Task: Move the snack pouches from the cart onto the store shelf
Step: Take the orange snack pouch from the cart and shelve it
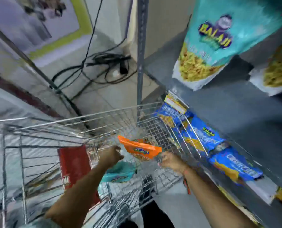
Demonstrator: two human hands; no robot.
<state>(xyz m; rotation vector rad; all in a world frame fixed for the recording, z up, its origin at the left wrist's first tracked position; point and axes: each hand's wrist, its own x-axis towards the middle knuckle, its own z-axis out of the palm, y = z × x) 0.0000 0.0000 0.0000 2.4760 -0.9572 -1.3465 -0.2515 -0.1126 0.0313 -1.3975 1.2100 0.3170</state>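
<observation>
An orange snack pouch [141, 149] hangs tilted above the inside of the wire cart [90, 122]. My left hand [111, 156] grips its left end and my right hand [170, 160] grips its right corner. Below my left hand a teal snack pouch [118, 172] lies in the cart, and more pouches show dimly behind the orange one. The grey store shelf [245, 112] runs along the right. Blue pouches [206, 135] lie in a row on a lower shelf level, and teal pouches [207, 41] stand on the level above.
A metal shelf upright [141, 51] rises just beyond the cart. Black cables and a power strip [110, 65] lie on the tiled floor behind it. A red flap [75, 165] is on the cart's child seat. The frame is motion-blurred.
</observation>
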